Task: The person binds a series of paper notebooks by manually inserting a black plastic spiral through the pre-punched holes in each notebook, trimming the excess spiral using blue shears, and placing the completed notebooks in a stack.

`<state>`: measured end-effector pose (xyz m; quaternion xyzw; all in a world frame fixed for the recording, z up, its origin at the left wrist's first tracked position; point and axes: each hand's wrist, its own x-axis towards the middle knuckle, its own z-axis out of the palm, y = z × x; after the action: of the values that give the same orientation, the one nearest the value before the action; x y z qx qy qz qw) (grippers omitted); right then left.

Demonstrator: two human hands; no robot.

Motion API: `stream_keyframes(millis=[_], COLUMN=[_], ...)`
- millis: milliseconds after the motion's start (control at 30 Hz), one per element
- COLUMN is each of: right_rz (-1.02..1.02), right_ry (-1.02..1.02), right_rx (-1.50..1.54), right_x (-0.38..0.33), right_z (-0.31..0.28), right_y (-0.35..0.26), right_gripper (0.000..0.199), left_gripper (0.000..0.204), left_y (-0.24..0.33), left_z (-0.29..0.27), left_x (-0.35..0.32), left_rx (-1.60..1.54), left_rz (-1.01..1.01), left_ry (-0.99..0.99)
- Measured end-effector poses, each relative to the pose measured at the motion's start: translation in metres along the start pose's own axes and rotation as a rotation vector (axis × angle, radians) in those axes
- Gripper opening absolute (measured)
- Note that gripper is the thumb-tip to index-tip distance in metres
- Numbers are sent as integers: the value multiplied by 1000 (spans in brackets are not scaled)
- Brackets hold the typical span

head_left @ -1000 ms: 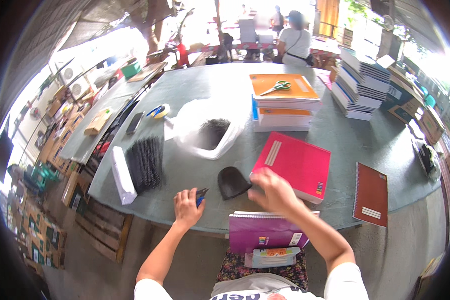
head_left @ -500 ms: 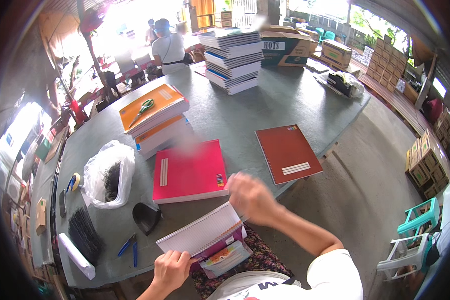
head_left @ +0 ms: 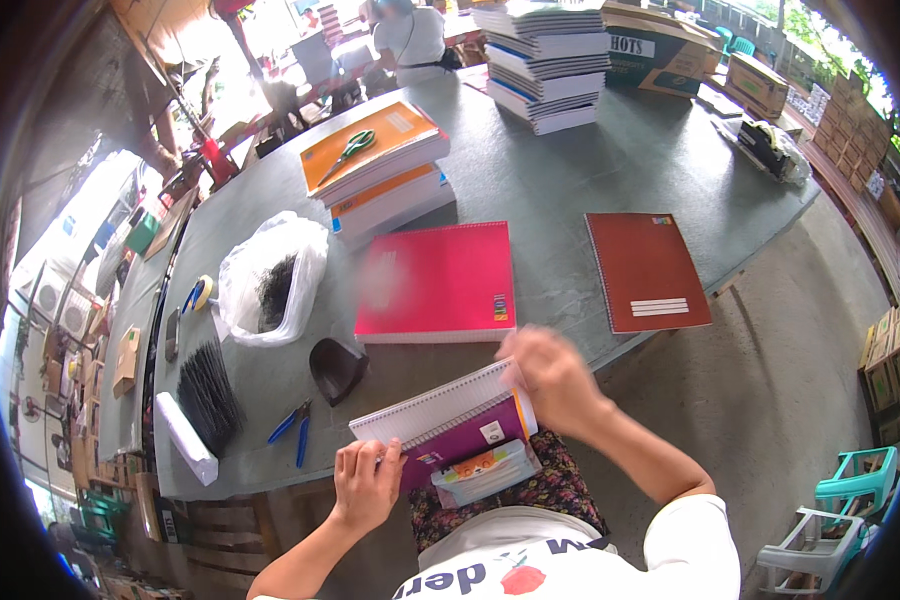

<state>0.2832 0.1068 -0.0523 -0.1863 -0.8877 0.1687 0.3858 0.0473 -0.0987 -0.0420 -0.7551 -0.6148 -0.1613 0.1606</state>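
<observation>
Notebook work at a long grey-green bench (head_left: pixel 590 180) in an open workshop.
Both hands grip a purple spiral notebook (head_left: pixel 450 425) at the bench's near edge: left hand (head_left: pixel 367 485) pinching its corner, right hand (head_left: pixel 548 372) closed, blurred, on its end; concrete floor (head_left: pixel 790 400) beyond.

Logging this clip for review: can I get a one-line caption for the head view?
Both hands, left and right, hold a spiral notebook at the table edge, near a red notebook.
</observation>
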Motion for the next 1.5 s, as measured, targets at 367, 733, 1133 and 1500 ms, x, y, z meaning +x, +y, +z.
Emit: stream_keyframes(millis=[367, 733, 1133, 1500], right_rz=[-461, -93, 771, 1270], right_ry=[-168, -161, 18, -103], right_rx=[-109, 159, 257, -653], right_x=[-33, 7, -20, -74], right_z=[54, -37, -234, -161], right_y=[-75, -59, 158, 218], right_gripper=[36, 36, 27, 53], left_gripper=[28, 29, 37, 38], left_y=[-4, -55, -58, -54], left_z=[-42, -22, 2, 1], left_x=[-2, 9, 2, -1], left_rx=[-763, -666, -441, -378], left_rz=[-447, -486, -373, -401], left_ry=[-461, -386, -383, -383])
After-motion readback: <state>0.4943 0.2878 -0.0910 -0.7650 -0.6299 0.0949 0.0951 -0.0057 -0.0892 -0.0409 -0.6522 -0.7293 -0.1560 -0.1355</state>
